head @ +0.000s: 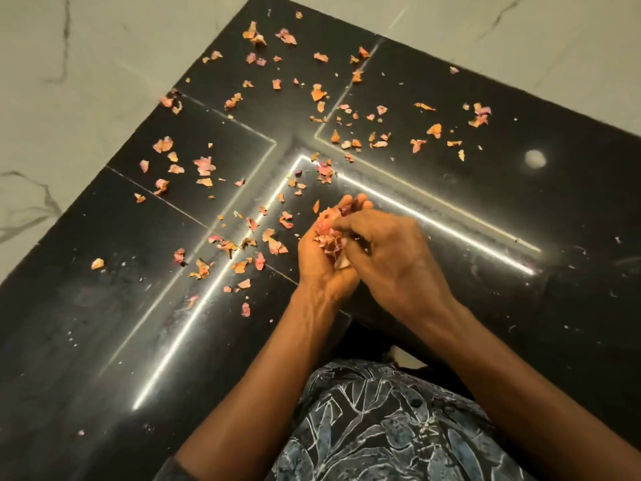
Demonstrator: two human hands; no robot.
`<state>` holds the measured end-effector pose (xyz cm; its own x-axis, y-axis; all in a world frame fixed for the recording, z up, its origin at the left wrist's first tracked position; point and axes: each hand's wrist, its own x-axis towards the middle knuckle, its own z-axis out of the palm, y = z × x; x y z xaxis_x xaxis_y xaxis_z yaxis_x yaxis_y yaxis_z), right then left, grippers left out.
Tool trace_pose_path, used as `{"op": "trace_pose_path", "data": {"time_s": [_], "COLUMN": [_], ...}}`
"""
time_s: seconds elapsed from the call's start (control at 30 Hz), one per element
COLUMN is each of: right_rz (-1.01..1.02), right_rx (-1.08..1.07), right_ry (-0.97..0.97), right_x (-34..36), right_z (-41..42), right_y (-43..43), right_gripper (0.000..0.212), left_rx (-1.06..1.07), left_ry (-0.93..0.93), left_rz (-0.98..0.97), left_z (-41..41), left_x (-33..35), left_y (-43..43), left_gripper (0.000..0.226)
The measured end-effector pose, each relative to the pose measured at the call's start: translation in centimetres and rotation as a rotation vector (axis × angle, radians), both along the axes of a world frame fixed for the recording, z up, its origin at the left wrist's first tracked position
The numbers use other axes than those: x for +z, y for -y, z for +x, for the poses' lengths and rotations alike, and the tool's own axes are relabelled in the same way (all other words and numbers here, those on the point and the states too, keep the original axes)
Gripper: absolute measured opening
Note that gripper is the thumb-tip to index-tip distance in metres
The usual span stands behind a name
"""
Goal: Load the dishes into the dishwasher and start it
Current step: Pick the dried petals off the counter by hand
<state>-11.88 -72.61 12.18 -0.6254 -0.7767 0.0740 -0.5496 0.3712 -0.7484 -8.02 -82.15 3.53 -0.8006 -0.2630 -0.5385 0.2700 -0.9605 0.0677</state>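
petals [326,225] heaped in left hand [317,269], right hand [395,255] pinching them

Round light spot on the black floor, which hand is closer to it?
Right. The right hand is down and left of the light spot. The left hand, cupping petals, sits farther left, past the right one.

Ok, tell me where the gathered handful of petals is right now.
Head view, near centre: the handful of petals lies cupped in the left hand, with the right hand touching it, over the black tiles.
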Motion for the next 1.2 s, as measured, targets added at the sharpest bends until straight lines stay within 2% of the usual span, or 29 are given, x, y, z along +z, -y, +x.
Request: {"op": "trace_pose_path", "data": {"time_s": [0.1,0.3,0.4,0.53,0.73,0.87,0.93,0.97,1.0,1.07,1.1,1.2], "right_rz": [-0.043,-0.124,-0.194,-0.249,-0.273,-0.304,-0.188,-0.065,0.092,0.423,0.524,0.529], "right_rx": [-0.004,0.128,0.155,0.158,0.142,-0.078,-0.164,-0.163,-0.139,-0.095,-0.079,-0.088], "right_ry": [0.004,-0.062,-0.067,0.133,0.388,0.590,0.524,0.448,0.344,0.074,-0.024,-0.192], "right_x": [0.8,1.6,2.2,2.4,1.9,-0.9,-3.8,-5.3,-6.6,-9.0,-9.6,-10.2], "right_z": [0.1,0.7,0.4,-0.8,-0.6,-0.4,-0.5,-0.5,-0.3,0.8,1.9,4.2], "right_y": [0.0,0.0,-0.5,-1.0,-1.6,-1.8,-2.2,-2.4,-2.8,-3.7,-4.4,-4.9], "right_gripper": [0.035,0.025,0.026,0.031,0.015,0.015,0.016,0.014,0.011,0.019,0.021,0.020], "left_rx": [0.027,0.142,0.188,0.281,0.372,0.444,0.491,0.515,0.534,0.552,0.556,0.549], "left_ry": [0.018,0.026,0.101,0.086,0.024,-0.007,0.002,-0.002,-0.015,-0.042,-0.035,-0.003], "left_rz": [0.027,-0.029,-0.031,-0.086,-0.083,-0.084,-0.092,-0.098,-0.115,-0.147,-0.161,-0.168], "left_z": [0.6,1.9,2.4,3.3,5.7,8.8,11.0,12.2,13.4,15.5,16.6,18.9], "left_x": [0.0,1.9,2.7,3.1,3.1,3.0,2.7,2.8,2.9,2.7,2.8,2.5], "left_y": [0.4,-0.5,-0.8,-1.8,-3.6,-3.2,-2.2,-1.6,-1.2,-0.4,-0.5,0.0], "left_gripper": [0.026,0.026,0.024,0.025,0.030,0.033,0.045,0.049,0.049,0.041,0.037,0.038]}}
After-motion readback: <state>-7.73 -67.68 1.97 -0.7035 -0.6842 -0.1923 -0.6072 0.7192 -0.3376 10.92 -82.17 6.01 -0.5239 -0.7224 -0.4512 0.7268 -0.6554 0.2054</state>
